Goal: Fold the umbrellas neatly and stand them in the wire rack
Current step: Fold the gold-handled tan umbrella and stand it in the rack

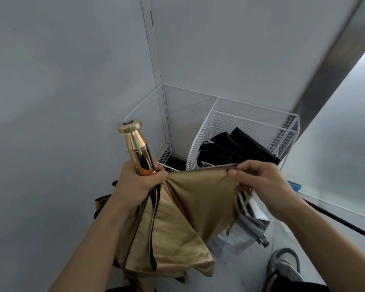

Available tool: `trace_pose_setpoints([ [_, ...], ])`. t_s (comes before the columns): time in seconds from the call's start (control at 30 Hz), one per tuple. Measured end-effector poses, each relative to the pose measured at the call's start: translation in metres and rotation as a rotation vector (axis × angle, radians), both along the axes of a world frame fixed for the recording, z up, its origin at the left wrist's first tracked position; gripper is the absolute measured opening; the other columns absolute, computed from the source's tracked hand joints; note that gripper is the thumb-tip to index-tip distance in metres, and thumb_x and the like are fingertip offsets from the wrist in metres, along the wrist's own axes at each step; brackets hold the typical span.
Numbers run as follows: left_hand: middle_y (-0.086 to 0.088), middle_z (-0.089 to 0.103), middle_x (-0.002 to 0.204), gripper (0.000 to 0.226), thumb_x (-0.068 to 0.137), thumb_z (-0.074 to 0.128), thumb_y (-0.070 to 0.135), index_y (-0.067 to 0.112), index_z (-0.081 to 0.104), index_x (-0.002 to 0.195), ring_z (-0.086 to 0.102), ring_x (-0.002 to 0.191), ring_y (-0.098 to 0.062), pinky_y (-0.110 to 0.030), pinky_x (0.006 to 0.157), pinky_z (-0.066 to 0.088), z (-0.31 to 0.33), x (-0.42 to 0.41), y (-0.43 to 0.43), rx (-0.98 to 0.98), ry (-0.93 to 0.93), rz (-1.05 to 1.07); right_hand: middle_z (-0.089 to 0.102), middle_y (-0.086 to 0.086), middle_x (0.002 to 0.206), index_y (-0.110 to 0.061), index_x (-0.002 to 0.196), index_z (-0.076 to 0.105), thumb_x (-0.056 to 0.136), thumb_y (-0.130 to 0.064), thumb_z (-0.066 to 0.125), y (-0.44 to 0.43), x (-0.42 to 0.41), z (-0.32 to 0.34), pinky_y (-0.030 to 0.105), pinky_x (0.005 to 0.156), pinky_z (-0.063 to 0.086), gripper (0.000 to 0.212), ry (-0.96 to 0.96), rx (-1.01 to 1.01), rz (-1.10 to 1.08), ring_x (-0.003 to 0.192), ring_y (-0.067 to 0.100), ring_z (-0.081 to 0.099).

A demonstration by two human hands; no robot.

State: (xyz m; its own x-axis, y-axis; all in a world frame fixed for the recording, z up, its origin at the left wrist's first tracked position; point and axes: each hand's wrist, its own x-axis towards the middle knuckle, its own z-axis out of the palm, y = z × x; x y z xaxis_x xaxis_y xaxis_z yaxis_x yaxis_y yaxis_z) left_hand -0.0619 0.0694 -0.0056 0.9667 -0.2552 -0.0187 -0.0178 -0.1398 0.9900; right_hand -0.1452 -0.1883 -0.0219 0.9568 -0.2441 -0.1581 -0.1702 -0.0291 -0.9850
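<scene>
Nearest us, under the right grip [259, 180], a shoe [284, 264] and what looks like a grey umbrella [251, 220] lie on the floor. Between the grips hangs the gold umbrella [188, 218], not yet in the rack. Our left grip [139, 184] is wrapped tight round the gathered cloth at the foot of its shiny gold handle [135, 144], which points up. Our right grip pinches the edge of one panel between thumb and fingers and draws it taut. Beyond both grips stands the white wire rack [251, 114], with a black umbrella [236, 148] in the compartment behind the right grip. We judge the risks so: the slick cloth may slip from the pinch and bunch unevenly, a slackened left grip would let the pleats spill open, and a bulky bundle could snag on the wires.
</scene>
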Motion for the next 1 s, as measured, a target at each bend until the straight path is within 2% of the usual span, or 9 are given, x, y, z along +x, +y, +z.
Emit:
trace_pose_setpoints([
  [0.1,-0.019,0.063,0.074,0.025,0.065,0.077,0.007,0.028,0.063,0.06,0.06,0.069,-0.022,-0.039,0.071,0.052,0.002,-0.002,-0.004,0.068,-0.023,-0.084,0.067,0.008,0.068,-0.007,0.079,0.07,0.077,-0.026,0.072,0.003,-0.001,0.003,0.023,0.06,0.052,0.019,-0.102,0.03,-0.048,0.062,0.017,0.061],
  [0.2,-0.013,0.063,0.074,0.021,0.062,0.071,0.007,0.026,0.062,0.059,0.061,0.07,-0.02,-0.032,0.068,0.051,0.0,-0.002,-0.005,0.006,0.023,-0.039,0.065,-0.001,0.063,-0.009,0.086,0.065,0.09,-0.021,0.065,0.01,-0.002,-0.001,0.02,0.054,0.049,0.012,-0.088,-0.027,-0.022,0.057,0.011,0.059],
  [0.3,-0.006,0.067,0.071,0.028,0.066,0.071,-0.007,0.018,0.06,0.065,0.063,0.066,-0.014,-0.026,0.063,0.052,-0.002,-0.001,-0.004,-0.117,0.1,0.046,0.075,0.001,0.083,-0.014,0.102,0.067,0.08,-0.024,0.076,0.007,-0.005,0.002,0.025,0.068,0.057,0.025,0.039,-0.016,0.152,0.075,0.014,0.072],
  [0.37,-0.005,0.066,0.069,0.029,0.073,0.064,-0.016,0.011,0.054,0.071,0.062,0.063,-0.013,-0.025,0.061,0.053,-0.002,0.001,-0.001,-0.199,0.142,0.079,0.072,-0.008,0.068,-0.012,0.086,0.068,0.079,-0.015,0.08,0.008,-0.006,0.002,0.012,0.057,0.049,0.014,0.133,-0.143,0.258,0.061,0.001,0.067],
  [0.43,-0.005,0.065,0.067,0.03,0.079,0.054,-0.02,0.009,0.051,0.072,0.062,0.06,-0.013,-0.025,0.058,0.053,-0.002,0.003,0.002,-0.277,0.183,0.086,0.064,-0.009,0.054,-0.008,0.07,0.066,0.084,-0.01,0.076,0.007,-0.005,0.002,0.01,0.051,0.043,0.017,0.171,-0.165,0.237,0.049,-0.001,0.059],
  [0.53,-0.005,0.064,0.067,0.024,0.074,0.059,-0.012,0.01,0.049,0.072,0.063,0.061,-0.014,-0.027,0.059,0.054,-0.002,0.004,0.004,-0.371,0.239,0.058,0.072,0.007,0.074,-0.001,0.085,0.074,0.086,-0.021,0.07,-0.002,-0.003,0.004,0.022,0.064,0.053,0.02,0.143,0.02,0.091,0.068,0.015,0.067],
  [0.7,-0.001,0.055,0.072,0.031,0.05,0.077,0.017,0.019,0.053,0.07,0.054,0.067,-0.014,-0.031,0.069,0.045,-0.002,0.008,0.01,-0.45,0.381,0.034,0.065,0.013,0.073,-0.001,0.084,0.072,0.079,-0.04,0.069,0.0,-0.003,0.007,0.028,0.06,0.048,0.039,0.175,0.156,0.063,0.062,0.022,0.059],
  [0.87,0.001,0.053,0.072,0.027,0.066,0.076,0.012,0.022,0.052,0.073,0.054,0.067,-0.013,-0.03,0.068,0.049,-0.001,0.007,0.012,-0.538,0.463,0.065,0.058,0.007,0.066,-0.008,0.076,0.075,0.07,-0.037,0.083,-0.009,-0.006,0.009,0.022,0.051,0.039,0.03,0.267,0.092,0.273,0.055,0.014,0.051],
  [1.0,0.002,0.06,0.064,0.019,0.071,0.066,0.01,0.017,0.049,0.071,0.059,0.06,-0.01,-0.022,0.059,0.053,0.003,0.006,0.006,-0.502,0.391,0.066,0.05,0.005,0.057,-0.005,0.074,0.065,0.065,-0.032,0.079,-0.017,-0.003,0.008,0.017,0.038,0.03,0.032,0.181,0.128,0.068,0.042,0.011,0.039],
])
